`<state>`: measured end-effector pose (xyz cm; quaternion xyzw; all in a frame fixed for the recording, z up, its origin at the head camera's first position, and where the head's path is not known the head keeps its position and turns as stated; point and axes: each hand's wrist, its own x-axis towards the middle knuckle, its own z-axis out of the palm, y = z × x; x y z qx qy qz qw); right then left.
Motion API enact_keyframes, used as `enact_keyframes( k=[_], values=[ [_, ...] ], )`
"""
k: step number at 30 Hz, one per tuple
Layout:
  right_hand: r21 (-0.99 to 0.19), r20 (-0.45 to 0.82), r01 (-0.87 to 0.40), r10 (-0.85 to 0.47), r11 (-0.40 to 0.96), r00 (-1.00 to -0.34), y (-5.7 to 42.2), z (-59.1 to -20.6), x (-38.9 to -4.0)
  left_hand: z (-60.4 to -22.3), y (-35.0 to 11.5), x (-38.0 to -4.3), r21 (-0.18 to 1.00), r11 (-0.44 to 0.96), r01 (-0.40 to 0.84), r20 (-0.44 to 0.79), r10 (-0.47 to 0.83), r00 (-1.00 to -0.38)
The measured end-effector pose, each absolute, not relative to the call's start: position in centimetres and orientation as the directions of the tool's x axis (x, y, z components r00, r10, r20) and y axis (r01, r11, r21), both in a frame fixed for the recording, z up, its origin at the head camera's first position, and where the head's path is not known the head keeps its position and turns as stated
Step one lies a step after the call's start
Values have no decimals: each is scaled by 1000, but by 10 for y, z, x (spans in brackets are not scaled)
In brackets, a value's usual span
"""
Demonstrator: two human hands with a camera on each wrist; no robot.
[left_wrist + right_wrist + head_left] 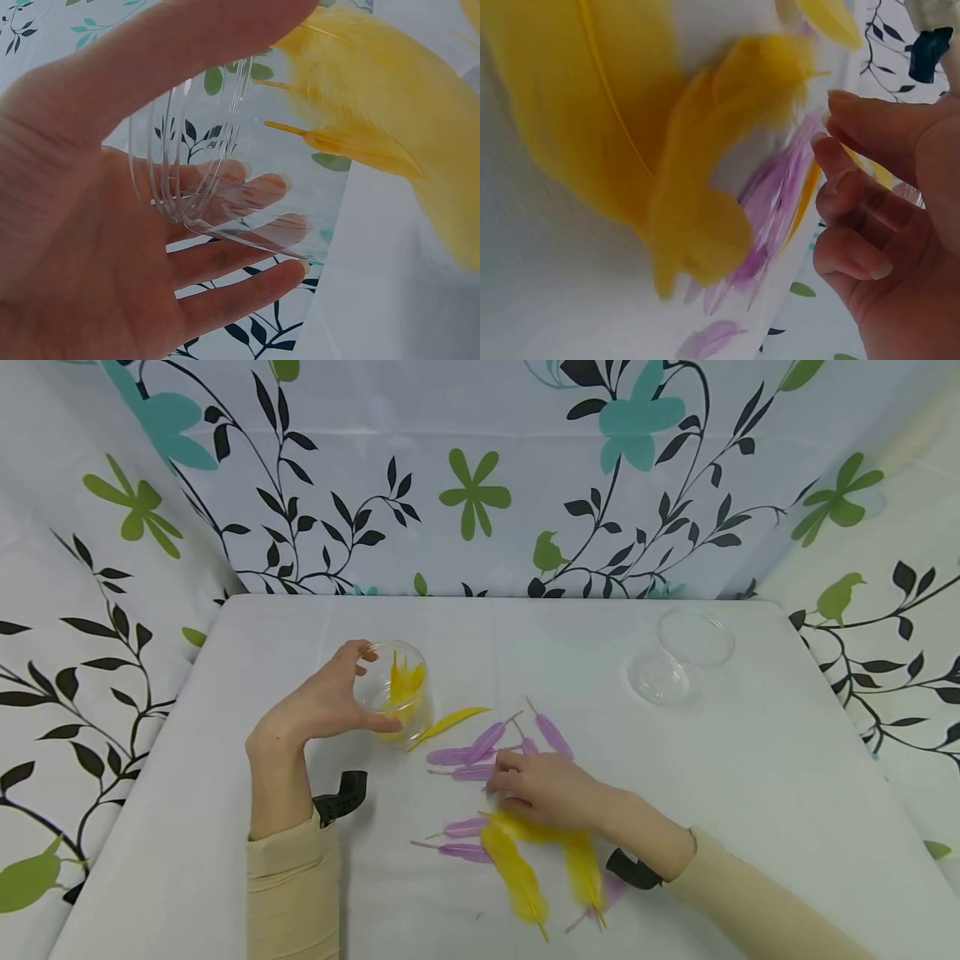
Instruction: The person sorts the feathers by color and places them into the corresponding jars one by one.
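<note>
My left hand point(318, 702) grips a clear plastic cup point(187, 157) from its left side, thumb on the near side and fingers round the far side. Yellow feathers point(405, 681) stand in the cup. My right hand point(551, 789) is over the loose feathers at mid-table, its fingers loosely bent. In the right wrist view, no feather shows between its thumb and fingertips point(840, 95). Just beside them lie a curved yellow feather point(697, 150) and a cluster of purple feathers point(772, 195). A single yellow feather point(453, 720) lies against the cup's right side.
Toward the back right of the white table point(765, 777) are a clear round container point(658, 678) and a clear ring-shaped lid or rim point(696, 637). Two more purple feathers point(465, 853) and a yellow feather point(517, 877) lie near the front. Patterned cloth point(480, 552) hangs behind and at both sides.
</note>
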<state>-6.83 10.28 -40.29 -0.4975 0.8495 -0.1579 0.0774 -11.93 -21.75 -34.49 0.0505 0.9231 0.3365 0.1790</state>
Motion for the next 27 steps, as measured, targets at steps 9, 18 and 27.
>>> enact_keyframes(
  k=[9, 18, 27],
  values=[
    [-305, 5, -840, -881, 450, -474, 103, -414, -55, -343, -219, -120, 639, 769, -26, -298, 216, -930],
    [-246, -43, -815, -846, 525, -532, 98, -416, -53, -344, -218, -120, 640, 768, -29, -298, 213, -931],
    [-276, -55, -773, -812, 572, -581, 99, -411, -55, -344, -216, -119, 638, 769, -31, -300, 211, -930]
  ],
)
